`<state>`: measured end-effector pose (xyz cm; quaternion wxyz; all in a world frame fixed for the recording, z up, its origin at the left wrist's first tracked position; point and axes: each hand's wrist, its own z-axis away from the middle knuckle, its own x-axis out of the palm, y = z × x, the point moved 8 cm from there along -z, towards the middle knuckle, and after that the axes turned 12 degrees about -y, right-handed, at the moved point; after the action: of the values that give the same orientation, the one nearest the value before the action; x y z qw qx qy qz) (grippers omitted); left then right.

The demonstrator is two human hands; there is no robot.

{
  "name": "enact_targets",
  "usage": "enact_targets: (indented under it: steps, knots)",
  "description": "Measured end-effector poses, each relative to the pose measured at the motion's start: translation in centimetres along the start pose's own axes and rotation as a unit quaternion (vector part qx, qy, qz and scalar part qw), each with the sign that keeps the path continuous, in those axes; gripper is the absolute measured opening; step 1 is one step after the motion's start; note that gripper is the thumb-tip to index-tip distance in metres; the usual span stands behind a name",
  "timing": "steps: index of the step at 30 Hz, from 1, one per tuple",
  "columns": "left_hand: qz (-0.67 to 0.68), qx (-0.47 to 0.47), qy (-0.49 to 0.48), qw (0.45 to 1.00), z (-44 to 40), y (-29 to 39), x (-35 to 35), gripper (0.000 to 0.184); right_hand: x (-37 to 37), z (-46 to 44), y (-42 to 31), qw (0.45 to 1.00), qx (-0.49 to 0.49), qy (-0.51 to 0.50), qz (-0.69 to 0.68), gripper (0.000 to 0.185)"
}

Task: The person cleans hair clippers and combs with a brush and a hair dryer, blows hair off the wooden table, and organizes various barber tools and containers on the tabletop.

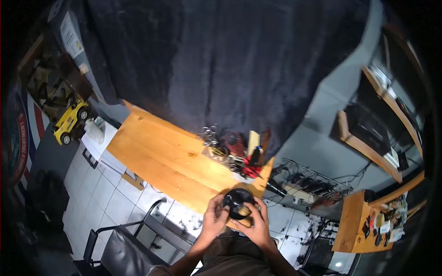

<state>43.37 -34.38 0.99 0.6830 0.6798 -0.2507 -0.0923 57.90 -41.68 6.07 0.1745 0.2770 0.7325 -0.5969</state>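
A round black bowl point(235, 197) is at the near edge of the wooden table, between my hands. My left hand point(214, 218) grips its left side, fingers curled round the rim. My right hand point(258, 223) is at the bowl's right side, with the thumb below and bent fingers at the opening. A small tan, rounded thing point(244, 210) shows at those fingertips, inside or over the bowl; its kind is too small to make out. Whether my right hand also presses on the bowl is unclear.
The wooden table point(156, 147) bears a cluster of tools and red-handled items point(251, 170) at its right end. A black chair point(124, 250) stands at the lower left. A dark curtain point(221, 69) hangs behind. At right is a wooden cabinet point(350, 221) with small items.
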Motion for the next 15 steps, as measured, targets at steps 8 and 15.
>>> enact_targets:
  steps: [8, 15]
  knots:
    - [-0.245, -0.009, 0.132, 0.961, -2.7, 3.9, -12.5, 0.039, 10.4, -8.7, -1.3, 0.999, -0.033, 0.014, 0.033, 0.059]
    - [-0.019, 0.04, 0.157, 0.987, -8.7, 2.8, -18.0, 0.044, 14.7, -17.9, -2.3, 0.997, -0.023, 0.072, 0.018, 0.053]
